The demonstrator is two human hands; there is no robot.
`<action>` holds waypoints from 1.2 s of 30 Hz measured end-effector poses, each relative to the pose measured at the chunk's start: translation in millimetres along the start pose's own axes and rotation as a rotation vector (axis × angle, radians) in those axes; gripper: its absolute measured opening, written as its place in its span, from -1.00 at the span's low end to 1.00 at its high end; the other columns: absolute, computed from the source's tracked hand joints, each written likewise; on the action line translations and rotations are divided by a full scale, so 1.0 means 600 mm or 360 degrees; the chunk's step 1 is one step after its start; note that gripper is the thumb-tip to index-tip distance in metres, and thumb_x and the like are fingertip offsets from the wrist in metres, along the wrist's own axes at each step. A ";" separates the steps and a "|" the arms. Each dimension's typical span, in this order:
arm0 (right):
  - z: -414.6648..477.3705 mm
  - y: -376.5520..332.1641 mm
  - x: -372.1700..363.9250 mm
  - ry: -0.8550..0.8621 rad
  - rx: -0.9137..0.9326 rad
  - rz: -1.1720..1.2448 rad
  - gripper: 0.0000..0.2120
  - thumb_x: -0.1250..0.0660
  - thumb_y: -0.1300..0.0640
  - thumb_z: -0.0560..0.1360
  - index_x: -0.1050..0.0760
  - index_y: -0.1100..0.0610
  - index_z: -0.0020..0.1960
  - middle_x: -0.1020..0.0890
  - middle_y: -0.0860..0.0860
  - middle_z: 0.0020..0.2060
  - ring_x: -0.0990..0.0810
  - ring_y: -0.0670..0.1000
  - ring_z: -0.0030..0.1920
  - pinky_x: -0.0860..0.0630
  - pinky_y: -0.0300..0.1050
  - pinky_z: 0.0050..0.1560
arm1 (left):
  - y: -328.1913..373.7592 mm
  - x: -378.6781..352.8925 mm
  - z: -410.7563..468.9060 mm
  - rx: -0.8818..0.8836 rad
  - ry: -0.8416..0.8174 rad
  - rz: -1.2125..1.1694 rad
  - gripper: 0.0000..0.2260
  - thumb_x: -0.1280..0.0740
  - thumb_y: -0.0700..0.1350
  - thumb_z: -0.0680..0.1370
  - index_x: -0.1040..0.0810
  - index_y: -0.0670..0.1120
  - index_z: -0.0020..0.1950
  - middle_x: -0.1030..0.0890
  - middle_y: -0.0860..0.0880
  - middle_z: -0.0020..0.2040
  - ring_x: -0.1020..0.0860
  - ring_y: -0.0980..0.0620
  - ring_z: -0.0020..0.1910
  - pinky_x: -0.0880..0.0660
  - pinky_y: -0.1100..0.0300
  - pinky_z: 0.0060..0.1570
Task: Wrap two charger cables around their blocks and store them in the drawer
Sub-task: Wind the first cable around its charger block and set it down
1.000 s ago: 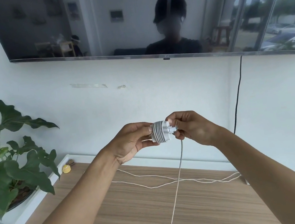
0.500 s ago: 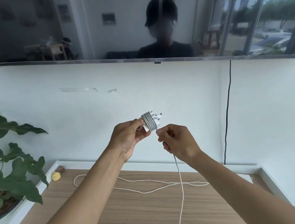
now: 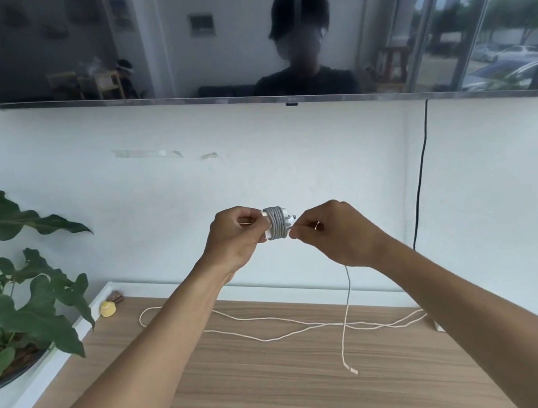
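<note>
My left hand holds a white charger block in the air in front of the wall, with several turns of pale cable wound around it. My right hand pinches that cable just right of the block. The free end of the cable hangs from under my right hand, and its connector tip dangles just above the wooden top. A second white cable lies loose across the wooden cabinet top; its block is hidden near my right forearm. No drawer is in view.
A potted plant stands at the left on a white ledge. A small yellow object lies at the cabinet's back left corner. A wall-mounted TV hangs above, with a black cord running down the wall.
My right hand has carried the cable around the block again and come back level with it on the right. The hanging tail is shorter, and its connector has lifted off the top.
</note>
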State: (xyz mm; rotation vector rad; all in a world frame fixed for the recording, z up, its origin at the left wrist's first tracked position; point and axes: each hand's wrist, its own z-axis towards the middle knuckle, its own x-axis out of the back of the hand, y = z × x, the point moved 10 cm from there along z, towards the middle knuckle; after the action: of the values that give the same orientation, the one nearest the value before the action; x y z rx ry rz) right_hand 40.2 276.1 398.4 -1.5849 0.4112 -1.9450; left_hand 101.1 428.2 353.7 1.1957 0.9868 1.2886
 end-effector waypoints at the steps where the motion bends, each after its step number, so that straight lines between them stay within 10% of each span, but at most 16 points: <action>1: 0.000 -0.013 0.006 0.0006 0.0077 -0.0100 -0.80 -0.28 0.11 0.55 -0.62 0.17 -0.14 -0.54 -0.05 -0.41 -0.38 -0.09 -0.49 -0.32 -0.32 -0.48 | -0.005 -0.001 -0.002 0.0009 -0.0018 0.0012 -0.90 -0.45 -0.14 0.42 -0.61 -0.12 -0.11 -0.64 -0.12 -0.14 -0.66 -0.06 -0.23 -0.59 -0.13 0.09; 5: 0.009 -0.037 0.023 0.0029 0.0260 -0.0407 -0.79 -0.23 0.15 0.55 -0.61 0.16 -0.14 -0.65 0.05 -0.24 -0.55 0.09 -0.29 -0.52 0.00 -0.23 | -0.010 -0.016 -0.015 -0.0021 -0.0179 0.0031 -0.86 -0.43 -0.14 0.42 -0.63 -0.17 -0.07 -0.66 -0.14 -0.10 -0.66 -0.05 -0.18 -0.61 -0.06 0.07; 14: 0.020 -0.030 0.034 -0.0061 0.0225 -0.0113 -0.88 -0.35 0.12 0.51 -0.64 0.04 -0.17 -0.60 -0.23 -0.36 -0.46 -0.24 -0.43 -0.34 -0.45 -0.39 | 0.007 -0.046 -0.042 -0.0094 -0.0584 0.0096 -0.74 -0.39 -0.13 0.40 -0.61 -0.24 0.01 -0.65 -0.12 -0.13 -0.64 -0.02 -0.16 -0.60 0.10 -0.03; 24: 0.013 0.038 -0.024 -0.0434 -0.0144 0.0805 -0.75 -0.35 0.08 0.52 -0.60 0.29 -0.14 -0.42 0.05 -0.41 -0.26 -0.03 -0.44 -0.24 -0.27 -0.44 | -0.002 -0.068 -0.069 0.0049 -0.0879 -0.0414 -0.79 -0.34 -0.22 0.46 -0.57 -0.29 0.06 -0.63 -0.17 -0.05 -0.61 -0.08 -0.07 -0.57 0.14 -0.09; 31: 0.000 0.072 -0.062 -0.0154 -0.0216 0.1225 -0.74 -0.17 0.34 0.56 -0.53 0.21 -0.24 -0.45 -0.01 -0.50 -0.29 -0.09 -0.54 -0.19 -0.28 -0.49 | -0.009 -0.064 -0.052 0.0153 -0.0618 -0.0687 -0.85 -0.23 -0.30 0.58 -0.56 -0.35 0.01 -0.62 -0.21 -0.13 -0.60 -0.10 -0.13 -0.62 0.13 -0.14; 36: -0.021 0.075 -0.106 0.0045 -0.0174 0.0864 -0.75 -0.24 0.14 0.60 -0.62 0.13 -0.18 -0.50 -0.03 -0.47 -0.33 -0.12 -0.54 -0.26 -0.32 -0.49 | -0.014 -0.049 -0.037 0.0177 -0.0365 -0.0626 -0.83 -0.26 -0.29 0.58 -0.56 -0.40 -0.01 -0.59 -0.29 -0.13 -0.59 -0.15 -0.22 -0.63 0.11 -0.11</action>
State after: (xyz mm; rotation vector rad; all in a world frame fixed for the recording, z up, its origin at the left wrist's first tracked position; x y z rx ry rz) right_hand 46.4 278.7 320.0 -1.3308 0.8720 -1.5457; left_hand 78.3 401.6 338.8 1.1343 1.0699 0.7787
